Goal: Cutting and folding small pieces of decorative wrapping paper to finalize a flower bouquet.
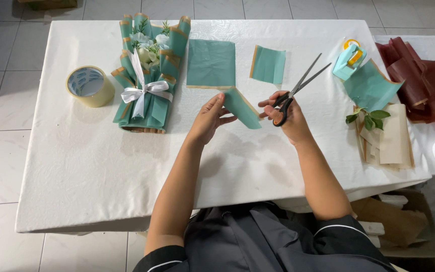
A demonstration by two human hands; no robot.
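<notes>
White tablecloth (pixel 101 166) mid-frame: left hand (pixel 208 120) pinches teal paper strip (pixel 241 108), right hand (pixel 287 118) grips scissors (pixel 298 88), blades apart; limp paper could sag and skew any cut near fingers.

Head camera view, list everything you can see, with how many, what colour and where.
table: one, white cloth, centre of the view
bouquet: one, teal wrap, white ribbon, left of centre
tape roll: one, yellowish, left of the bouquet
large paper sheet: one, teal, flat above the hands
small paper piece: one, teal, right of the large sheet
held paper strip: one, teal, between the hands
scissors: one, black handles, blades open
tape dispenser: one, light teal, upper right
leaf sprig: one, green, on beige papers at right
dark red paper: crumpled, far right
left hand: holds the strip
right hand: holds the scissors
</notes>
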